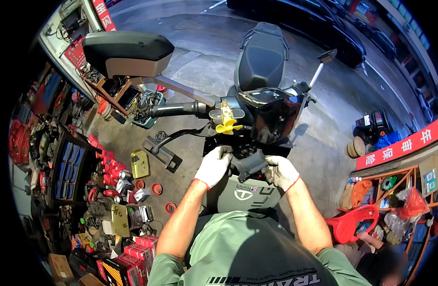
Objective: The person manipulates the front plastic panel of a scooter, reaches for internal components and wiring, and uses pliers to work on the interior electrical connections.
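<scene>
My left hand (213, 168), in a white glove, has its fingers closed on the left end of a dark grey plastic piece (247, 164) at the front of a scooter. At that piece's right end, my right hand (281, 171), also gloved, grips it with fingers and thumb. Just below lies the grey-green front panel (245, 196). Above my hands are the black display housing (276, 119), a yellow propeller ornament (227, 126), the left handlebar grip (173, 109) with its lever, and a large mirror (126, 55). The black seat (260, 59) is farther back.
Cluttered tools, boxes and containers (126, 219) crowd the left floor beside a dark rack (69, 169). At lower right, another person (385, 262) sits by a red plastic chair (346, 224) and orange shelving (401, 183). A red banner (400, 143) hangs at right; dark vehicles (314, 26) stand behind.
</scene>
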`<action>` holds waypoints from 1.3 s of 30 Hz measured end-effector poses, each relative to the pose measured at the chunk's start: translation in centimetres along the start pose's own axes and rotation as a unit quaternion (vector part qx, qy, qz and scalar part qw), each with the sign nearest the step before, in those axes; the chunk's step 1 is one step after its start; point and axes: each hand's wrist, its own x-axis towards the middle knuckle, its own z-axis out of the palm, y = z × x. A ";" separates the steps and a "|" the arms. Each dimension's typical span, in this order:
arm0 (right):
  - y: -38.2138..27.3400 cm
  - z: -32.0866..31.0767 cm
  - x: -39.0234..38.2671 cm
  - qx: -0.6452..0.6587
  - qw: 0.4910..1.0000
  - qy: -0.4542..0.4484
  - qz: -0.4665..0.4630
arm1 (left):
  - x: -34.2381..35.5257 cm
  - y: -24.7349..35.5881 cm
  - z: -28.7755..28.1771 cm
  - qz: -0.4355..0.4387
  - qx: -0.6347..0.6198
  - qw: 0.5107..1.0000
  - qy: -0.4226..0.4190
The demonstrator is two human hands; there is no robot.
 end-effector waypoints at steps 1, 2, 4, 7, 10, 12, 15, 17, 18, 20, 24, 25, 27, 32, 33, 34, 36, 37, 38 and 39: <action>-0.2 0.0 0.0 -0.028 0.999 0.018 0.012 | 1.0 -0.3 -0.1 -0.010 0.033 0.999 -0.023; -0.3 -0.2 0.1 -0.023 0.999 0.016 0.021 | 1.9 -0.7 -0.1 -0.021 0.067 0.997 -0.046; -0.5 0.3 0.3 -0.015 0.999 0.007 0.041 | 3.1 -2.8 0.2 0.031 0.098 0.995 -0.012; -1.1 1.0 -0.1 -0.020 0.997 -0.027 0.069 | 4.7 -2.6 -0.8 -0.020 0.226 0.967 -0.114; -1.0 0.5 0.2 -0.032 0.997 -0.021 0.069 | 5.6 -1.7 -1.1 0.006 0.269 0.949 -0.162; -0.8 0.4 0.5 -0.034 0.998 -0.008 0.052 | 5.6 -0.7 -1.1 -0.048 0.119 0.980 -0.152; -0.8 1.1 0.5 -0.011 0.998 0.049 0.033 | 6.2 -0.9 -0.5 -0.075 -0.004 0.988 -0.136; -0.6 0.5 1.1 0.020 0.998 0.058 0.021 | 7.1 -3.2 0.6 -0.075 -0.120 0.984 -0.105; -0.6 0.5 1.2 0.037 0.997 0.061 0.015 | 7.1 -3.3 0.9 -0.076 -0.176 0.977 -0.089; -0.5 0.9 1.3 0.047 0.996 0.074 0.012 | 6.9 -3.5 1.0 -0.081 -0.223 0.968 -0.087; -0.1 0.9 2.2 0.036 0.996 0.083 -0.020 | 8.1 -6.3 1.7 -0.120 -0.292 0.943 -0.109; -0.2 1.5 2.2 0.040 0.996 0.080 -0.028 | 8.4 -6.9 1.9 -0.118 -0.334 0.929 -0.109; -0.5 1.4 2.5 0.055 0.996 0.064 -0.015 | 8.5 -7.2 2.2 -0.114 -0.423 0.892 -0.111; -0.8 0.9 3.3 0.088 0.995 0.037 -0.026 | 7.9 -5.2 1.6 -0.176 -0.515 0.830 -0.118; -0.9 1.1 3.4 0.098 0.994 0.032 -0.024 | 7.7 -4.7 1.4 -0.193 -0.528 0.820 -0.110; -1.0 1.1 3.4 0.107 0.994 0.027 -0.023 | 7.6 -4.2 1.2 -0.209 -0.541 0.808 -0.102; -0.9 0.8 3.9 0.133 0.991 0.006 -0.021 | 7.6 -4.0 1.1 -0.221 -0.565 0.789 -0.097; -0.9 0.6 4.0 0.146 0.989 -0.004 -0.019 | 7.6 -4.2 1.1 -0.216 -0.577 0.781 -0.100; -0.8 0.5 4.2 0.154 0.988 0.003 -0.029 | 7.6 -4.3 1.1 -0.211 -0.588 0.774 -0.102; -0.6 0.6 4.2 0.162 0.986 0.011 -0.039 | 7.7 -4.3 1.2 -0.219 -0.590 0.771 -0.093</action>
